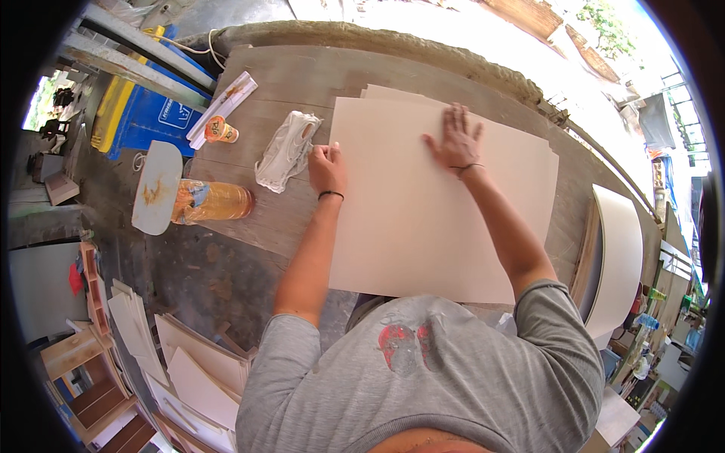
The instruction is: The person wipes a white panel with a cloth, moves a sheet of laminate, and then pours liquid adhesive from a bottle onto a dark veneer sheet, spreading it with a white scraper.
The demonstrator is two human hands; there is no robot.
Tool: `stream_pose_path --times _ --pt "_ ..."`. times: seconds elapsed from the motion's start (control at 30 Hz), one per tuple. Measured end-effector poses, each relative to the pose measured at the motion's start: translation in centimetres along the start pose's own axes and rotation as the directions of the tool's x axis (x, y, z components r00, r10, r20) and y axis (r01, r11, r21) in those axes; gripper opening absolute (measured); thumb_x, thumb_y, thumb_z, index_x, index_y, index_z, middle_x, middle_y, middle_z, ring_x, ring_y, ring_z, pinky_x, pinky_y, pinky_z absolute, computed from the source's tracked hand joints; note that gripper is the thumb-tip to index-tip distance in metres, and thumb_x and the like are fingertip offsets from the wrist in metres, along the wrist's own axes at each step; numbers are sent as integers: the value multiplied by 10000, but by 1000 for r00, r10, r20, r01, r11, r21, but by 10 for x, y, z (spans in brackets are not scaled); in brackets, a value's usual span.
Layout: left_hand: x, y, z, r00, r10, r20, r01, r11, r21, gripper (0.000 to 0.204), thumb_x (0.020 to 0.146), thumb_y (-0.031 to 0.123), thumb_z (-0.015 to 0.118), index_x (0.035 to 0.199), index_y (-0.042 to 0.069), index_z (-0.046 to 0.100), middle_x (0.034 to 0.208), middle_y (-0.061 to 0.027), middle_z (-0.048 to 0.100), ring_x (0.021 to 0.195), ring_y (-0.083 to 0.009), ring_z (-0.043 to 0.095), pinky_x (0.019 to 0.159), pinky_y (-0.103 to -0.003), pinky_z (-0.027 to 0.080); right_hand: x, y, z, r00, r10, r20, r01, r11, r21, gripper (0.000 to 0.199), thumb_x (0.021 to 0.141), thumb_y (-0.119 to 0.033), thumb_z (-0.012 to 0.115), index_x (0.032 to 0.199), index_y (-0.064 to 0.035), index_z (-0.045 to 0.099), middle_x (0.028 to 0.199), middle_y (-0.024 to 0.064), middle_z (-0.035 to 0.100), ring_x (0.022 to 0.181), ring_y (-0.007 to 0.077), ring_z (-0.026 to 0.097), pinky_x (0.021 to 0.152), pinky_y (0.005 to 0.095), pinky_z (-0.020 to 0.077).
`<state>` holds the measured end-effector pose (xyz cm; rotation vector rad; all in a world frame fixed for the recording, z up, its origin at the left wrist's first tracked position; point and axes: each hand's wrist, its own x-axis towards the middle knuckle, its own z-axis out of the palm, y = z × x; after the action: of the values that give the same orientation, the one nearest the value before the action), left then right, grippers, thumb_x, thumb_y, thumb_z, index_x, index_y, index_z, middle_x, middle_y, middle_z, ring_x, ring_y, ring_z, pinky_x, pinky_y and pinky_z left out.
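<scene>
A large, pale, flat board (408,219) lies on the worn wooden table in front of me, with the edges of at least one more sheet (400,93) showing beneath it. My right hand (458,140) rests flat on the board's upper part, fingers spread. At the left edge of the board, my left hand (328,169) is closed, its thumb against that edge; its curled fingers are partly hidden. Just left of that hand lies a crumpled white cloth-like piece (287,151), possibly a glove.
An orange cup (220,130), white strips (230,106) and a bottle of amber liquid (215,202) are at the left, near a grey rounded panel (157,187). Beyond stands a blue bin (155,113). Curved white panel (615,260) stands right; boards (200,377) lean lower left.
</scene>
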<state>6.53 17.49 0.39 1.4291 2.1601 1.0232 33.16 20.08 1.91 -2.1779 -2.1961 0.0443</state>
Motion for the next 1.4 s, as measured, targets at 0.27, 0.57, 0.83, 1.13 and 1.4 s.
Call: stream_pose_path --times 0.27,0.57,0.83,1.13,1.4 --pt "0 -3 3 999 44 -25 -45 998 -39 241 828 227 623 801 -2 554 811 -154 582 777 -298 566 700 -398 444 55 -153 -4 881 -473 21 467 874 132 676 903 -470 368 1418 -47 250 1505 90 190 1404 254 108 1080 605 77" --pt "71 -18 31 997 73 11 -68 971 -231 254 813 250 602 910 16 630 916 -166 649 849 -302 626 737 -377 486 38 -147 1 804 -589 -76 594 792 143 544 917 -357 386 1387 -87 339 1470 50 292 1385 214 196 1091 561 146" --pt "92 -20 65 987 154 -35 -158 956 -248 201 789 246 639 816 46 636 760 -95 632 695 -240 589 667 -348 478 -17 -61 -6 958 -268 -100 284 935 212 650 894 -484 415 1409 -103 309 1489 79 242 1390 216 171 1123 474 118" --pt "81 1 48 997 74 -28 -73 997 24 374 797 390 656 712 33 582 689 -98 633 651 -253 614 633 -386 485 -70 174 5 834 540 -116 -533 842 86 770 874 -623 311 1443 -111 225 1504 103 199 1401 264 132 1114 481 99" --pt "83 -4 59 992 112 -65 -101 984 146 389 847 397 591 752 20 565 722 -142 633 683 -310 619 642 -407 482 -93 156 -4 821 570 -21 -570 821 11 841 849 -647 342 1444 -72 194 1520 89 139 1412 238 65 1108 516 50"
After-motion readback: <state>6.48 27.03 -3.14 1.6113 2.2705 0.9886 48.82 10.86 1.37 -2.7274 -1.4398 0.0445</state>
